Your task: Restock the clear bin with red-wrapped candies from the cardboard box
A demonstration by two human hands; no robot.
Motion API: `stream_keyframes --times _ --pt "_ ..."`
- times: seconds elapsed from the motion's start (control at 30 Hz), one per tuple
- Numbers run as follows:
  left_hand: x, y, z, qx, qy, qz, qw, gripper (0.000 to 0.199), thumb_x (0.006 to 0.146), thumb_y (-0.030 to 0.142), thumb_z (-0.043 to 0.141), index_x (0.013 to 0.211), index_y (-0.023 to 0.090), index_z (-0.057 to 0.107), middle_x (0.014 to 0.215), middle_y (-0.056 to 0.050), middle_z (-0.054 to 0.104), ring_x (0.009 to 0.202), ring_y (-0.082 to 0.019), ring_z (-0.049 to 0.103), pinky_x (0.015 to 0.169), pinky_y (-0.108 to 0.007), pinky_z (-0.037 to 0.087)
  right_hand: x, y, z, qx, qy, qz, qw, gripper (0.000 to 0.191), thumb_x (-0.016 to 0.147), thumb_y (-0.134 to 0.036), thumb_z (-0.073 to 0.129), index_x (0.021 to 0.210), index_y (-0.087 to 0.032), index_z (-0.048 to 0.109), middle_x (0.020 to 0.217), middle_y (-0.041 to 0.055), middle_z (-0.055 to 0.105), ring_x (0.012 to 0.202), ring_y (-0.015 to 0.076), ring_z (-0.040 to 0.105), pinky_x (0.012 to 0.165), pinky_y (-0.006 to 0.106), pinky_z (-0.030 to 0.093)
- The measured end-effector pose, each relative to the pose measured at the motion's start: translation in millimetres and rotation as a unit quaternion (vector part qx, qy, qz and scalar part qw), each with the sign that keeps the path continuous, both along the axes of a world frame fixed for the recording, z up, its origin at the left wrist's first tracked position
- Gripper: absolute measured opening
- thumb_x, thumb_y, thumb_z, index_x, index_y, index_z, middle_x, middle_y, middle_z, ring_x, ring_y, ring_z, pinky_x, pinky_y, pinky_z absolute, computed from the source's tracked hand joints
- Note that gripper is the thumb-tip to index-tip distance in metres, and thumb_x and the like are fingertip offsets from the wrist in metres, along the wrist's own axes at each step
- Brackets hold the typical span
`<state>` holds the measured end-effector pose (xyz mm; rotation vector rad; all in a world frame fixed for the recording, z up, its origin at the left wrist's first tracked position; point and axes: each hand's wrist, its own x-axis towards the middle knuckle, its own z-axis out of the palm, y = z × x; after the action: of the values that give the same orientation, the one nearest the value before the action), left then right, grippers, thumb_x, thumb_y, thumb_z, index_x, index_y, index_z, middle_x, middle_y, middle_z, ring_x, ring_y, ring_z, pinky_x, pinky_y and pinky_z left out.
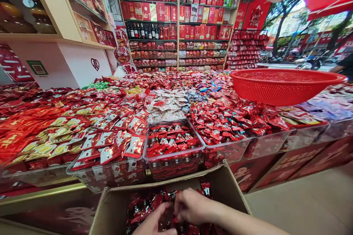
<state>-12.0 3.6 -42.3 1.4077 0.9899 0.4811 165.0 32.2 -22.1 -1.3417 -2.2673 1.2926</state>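
Note:
Both hands are inside an open cardboard box [110,209] at the bottom of the view, among small red and black wrapped packets [143,207]. My left hand [157,222] is low in the box, thumb and fingers apart, with its lower part cut off by the frame edge. Just right of it, my right hand [191,205] reaches down with curled fingers into the packets; what its fingertips hold is hidden. Directly beyond the box stands a clear plastic bin [173,152] with similar red and black packets in it.
Clear bins heaped with red, white and gold packets [107,136] line the counter. A red plastic basket [275,88] rests on the packets at right. Shelves [178,18] of bottles and boxes stand behind. A person's arm [340,67] shows at the right edge.

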Motion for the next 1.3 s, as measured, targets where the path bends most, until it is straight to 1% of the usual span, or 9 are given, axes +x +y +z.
stream_keyframes --times 0.13,0.33,0.57,0.67,0.8,0.9,1.1,1.2,1.3 --pt "25 -2 28.0 -0.052 -0.146 0.092 0.984 0.042 0.07 0.038 0.059 0.106 0.019 0.053 0.102 -0.006 0.063 0.09 -0.02 0.058 0.078 -0.035 0.045 3 -1 27.9 -0.047 0.221 -0.082 0.971 0.006 0.07 -0.017 0.049 0.072 -0.014 0.054 0.059 -0.0032 0.049 0.053 0.007 0.045 0.05 0.018 0.037" --pt "40 -5 56.5 -0.049 -0.17 0.154 0.972 0.034 0.074 0.027 0.058 0.106 0.018 0.055 0.106 -0.005 0.062 0.074 -0.014 0.06 0.07 -0.03 0.047 6 -12 40.5 0.054 0.268 -0.157 0.949 0.011 0.077 -0.023 0.044 0.069 -0.016 0.045 0.062 -0.003 0.044 0.057 0.0079 0.041 0.054 0.019 0.036" --pt "45 -7 65.2 -0.008 -0.137 0.179 0.974 0.048 0.073 0.027 0.059 0.118 0.022 0.043 0.125 -0.006 0.049 0.111 -0.023 0.045 0.084 -0.032 0.043 7 -11 47.6 -0.002 0.343 -0.157 0.926 0.017 0.073 -0.031 0.055 0.072 -0.016 0.049 0.064 -0.0021 0.049 0.059 0.0085 0.044 0.055 0.021 0.038" --pt "46 -10 65.2 0.002 -0.122 0.18 0.976 0.051 0.073 0.028 0.058 0.12 0.023 0.04 0.129 -0.007 0.045 0.1 -0.021 0.053 0.081 -0.031 0.044 7 -13 49.9 0.013 0.343 -0.196 0.919 0.024 0.073 -0.034 0.053 0.06 -0.015 0.047 0.056 -0.0028 0.046 0.053 0.0076 0.041 0.05 0.02 0.035" --pt "48 -14 68.9 -0.033 -0.154 0.174 0.972 0.055 0.074 0.03 0.057 0.123 0.018 0.036 0.088 -0.005 0.067 0.06 -0.011 0.057 0.063 -0.025 0.045 8 -14 48.6 -0.075 0.397 -0.232 0.885 0.029 0.072 -0.041 0.053 0.062 -0.016 0.043 0.052 -0.0043 0.043 0.046 0.0065 0.038 0.043 0.019 0.031" --pt "49 -15 70.3 -0.057 -0.135 0.2 0.969 0.057 0.073 0.035 0.057 0.121 0.012 0.037 0.057 0.0 0.065 0.05 -0.009 0.051 0.052 -0.02 0.04 9 -12 45.6 -0.098 0.417 -0.267 0.863 0.031 0.07 -0.042 0.055 0.061 -0.015 0.044 0.052 -0.0049 0.041 0.047 0.0057 0.035 0.043 0.018 0.03" --pt "48 -15 72.0 -0.054 -0.096 0.213 0.971 0.048 0.072 0.039 0.057 0.11 0.011 0.049 0.058 -0.001 0.066 0.049 -0.009 0.051 0.049 -0.019 0.039 6 -15 41.2 -0.104 0.452 -0.282 0.84 0.029 0.071 -0.038 0.057 0.061 -0.014 0.044 0.055 -0.0039 0.045 0.05 0.0055 0.037 0.049 0.019 0.033" --pt "39 -14 77.0 -0.056 -0.092 0.18 0.978 0.047 0.072 0.041 0.056 0.109 0.012 0.051 0.06 -0.002 0.066 0.053 -0.011 0.056 0.049 -0.018 0.039 14 -21 48.9 -0.073 0.425 -0.246 0.868 0.023 0.075 -0.036 0.053 0.069 -0.014 0.047 0.06 -0.0019 0.048 0.054 0.007 0.043 0.053 0.02 0.038" --pt "27 -15 83.1 -0.118 -0.116 0.135 0.977 0.055 0.07 0.046 0.056 0.113 0.014 0.047 0.057 -0.002 0.065 0.048 -0.011 0.058 0.04 -0.016 0.034 30 -25 65.3 0.088 0.345 -0.08 0.931 0.035 0.07 -0.036 0.059 0.098 -0.017 0.049 0.096 0.008 0.054 0.084 0.0146 0.051 0.071 0.026 0.043"
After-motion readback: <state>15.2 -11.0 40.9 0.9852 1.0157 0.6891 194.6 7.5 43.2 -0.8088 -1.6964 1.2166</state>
